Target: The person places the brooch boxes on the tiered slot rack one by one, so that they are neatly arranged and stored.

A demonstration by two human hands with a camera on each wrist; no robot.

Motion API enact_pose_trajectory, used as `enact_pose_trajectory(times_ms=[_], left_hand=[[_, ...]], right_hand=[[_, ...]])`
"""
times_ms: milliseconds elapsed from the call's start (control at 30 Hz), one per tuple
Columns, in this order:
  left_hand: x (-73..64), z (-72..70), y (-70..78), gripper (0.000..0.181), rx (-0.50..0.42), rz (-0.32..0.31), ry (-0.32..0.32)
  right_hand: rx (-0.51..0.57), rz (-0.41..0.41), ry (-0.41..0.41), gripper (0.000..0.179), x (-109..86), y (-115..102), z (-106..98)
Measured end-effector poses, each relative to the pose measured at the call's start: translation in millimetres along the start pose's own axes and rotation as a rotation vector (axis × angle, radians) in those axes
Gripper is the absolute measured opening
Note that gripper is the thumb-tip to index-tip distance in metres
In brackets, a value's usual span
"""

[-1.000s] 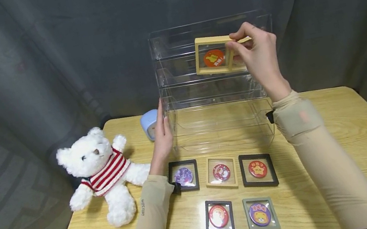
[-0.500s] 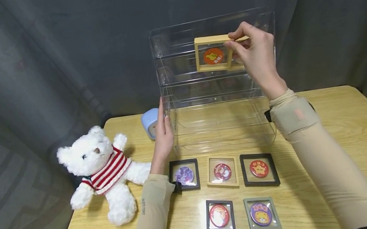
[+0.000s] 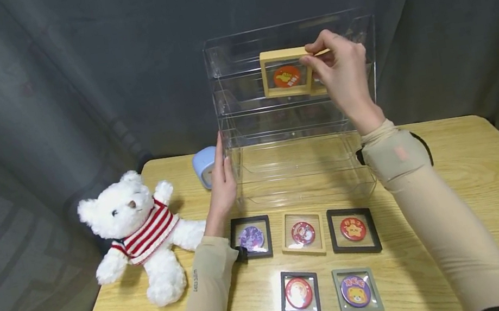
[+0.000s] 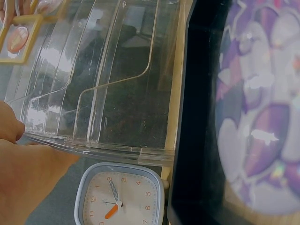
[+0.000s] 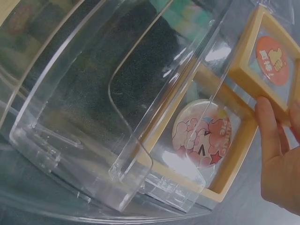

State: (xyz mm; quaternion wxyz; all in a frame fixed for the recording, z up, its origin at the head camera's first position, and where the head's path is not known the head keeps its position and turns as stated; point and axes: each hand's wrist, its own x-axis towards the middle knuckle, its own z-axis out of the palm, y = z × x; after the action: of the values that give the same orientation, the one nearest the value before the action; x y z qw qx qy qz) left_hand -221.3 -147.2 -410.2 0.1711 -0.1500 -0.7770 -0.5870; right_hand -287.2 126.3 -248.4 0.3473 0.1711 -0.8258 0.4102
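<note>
My right hand (image 3: 346,73) pinches a light-wood square display frame (image 3: 286,77) by its upper right corner, thumb in front. Inside it is a red-orange badge with a yellow thumbs-up. The frame is upright at the upper tiers of a clear acrylic tiered rack (image 3: 292,133). In the right wrist view, a second light-wood frame (image 5: 236,161) with a pink cartoon badge stands in the rack beside it; the right hand hides much of it in the head view. My left hand (image 3: 222,186) rests along the rack's left side, fingers straight and pointing up.
Several framed badges lie in front of the rack, among them a black one (image 3: 251,238), a light-wood one (image 3: 302,233) and a green one (image 3: 357,290). A blue alarm clock (image 3: 204,166) stands behind my left hand. A white teddy bear (image 3: 131,219) sits left.
My right hand has shifted slightly left with the thumbs-up frame. The left hand stays against the rack, and the frames on the table have not moved.
</note>
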Motion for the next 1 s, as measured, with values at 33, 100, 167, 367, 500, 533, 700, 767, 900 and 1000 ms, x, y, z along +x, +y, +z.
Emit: enact_pose_trajectory(times_ms=[33,100,167,367,500,533,700,767,900,1000], left_hand=[[0.2,0.0,0.1,0.057,0.001,0.0,0.001],[0.5,-0.3,-0.2,0.057,0.004,0.0,0.002],[0.5,-0.6,-0.1,0.058,0.005,0.0,0.004],[-1.5,0.4,1.0,0.058,0.015,-0.009,0.006],[-1.8,0.9,0.2,0.058,0.016,-0.011,0.01],[-1.6,1.0,-0.1,0.058,0.014,-0.011,0.011],[-0.8,1.5,-1.4,0.058,0.012,-0.009,0.014],[-0.7,1.9,-1.4,0.058,0.017,-0.009,0.013],[-0.5,2.5,-0.6,0.058,0.027,-0.002,0.011],[-0.1,2.7,-0.4,0.058,0.03,0.003,0.009]], right_hand=[[0.003,0.002,-0.001,0.024,0.5,-1.0,0.5],[0.003,0.004,-0.002,0.024,1.5,-2.5,1.3],[-0.004,0.002,-0.002,0.025,2.1,-3.4,2.1],[-0.038,-0.009,-0.006,0.027,0.7,-1.9,3.3],[-0.053,-0.037,-0.001,0.028,0.2,0.6,4.7],[-0.056,-0.04,-0.001,0.028,0.3,0.9,5.0],[-0.06,-0.042,0.007,0.028,1.3,1.6,5.1],[-0.059,-0.044,0.013,0.027,1.7,1.9,4.7],[-0.056,-0.048,0.024,0.027,2.2,2.8,3.8],[-0.052,-0.048,0.027,0.027,2.8,3.1,3.3]])
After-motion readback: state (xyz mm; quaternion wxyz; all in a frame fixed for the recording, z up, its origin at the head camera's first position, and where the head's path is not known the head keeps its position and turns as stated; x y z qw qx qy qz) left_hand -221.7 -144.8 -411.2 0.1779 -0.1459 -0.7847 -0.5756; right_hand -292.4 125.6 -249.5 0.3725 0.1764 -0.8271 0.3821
